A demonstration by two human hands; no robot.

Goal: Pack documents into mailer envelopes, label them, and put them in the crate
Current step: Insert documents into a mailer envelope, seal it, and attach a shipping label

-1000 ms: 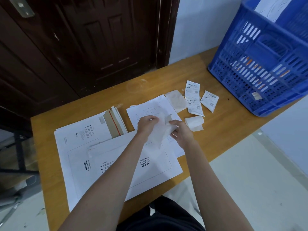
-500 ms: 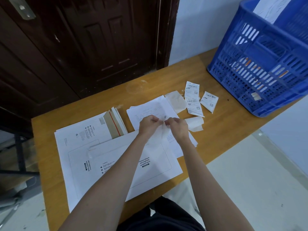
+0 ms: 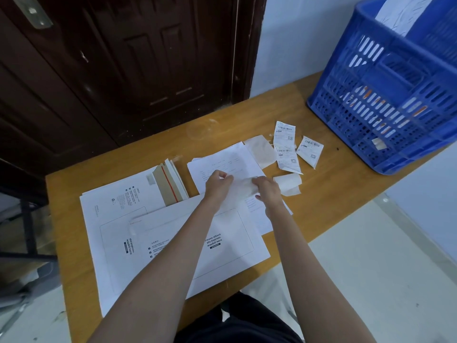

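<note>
My left hand (image 3: 218, 184) and my right hand (image 3: 268, 190) both pinch a thin translucent label sheet (image 3: 241, 191) held just above the table, over the far edge of a white mailer envelope (image 3: 230, 243) printed "Please attach sto express waybill here". A stack of white printed documents (image 3: 222, 162) lies just beyond my hands. Three printed barcode labels (image 3: 286, 142) lie to the right of them. The blue plastic crate (image 3: 385, 100) stands at the table's far right with white paper inside.
More white mailers (image 3: 118, 201) are stacked at the left, with brown flaps and a red strip (image 3: 168, 184) showing. Peeled backing papers (image 3: 288, 184) lie by my right hand. A dark wooden door (image 3: 123, 58) stands behind the wooden table (image 3: 333, 184).
My hands drew together at the sheet's top, then moved apart again. The sheet now stretches flatter between them, and my right hand sits lower to the right.
</note>
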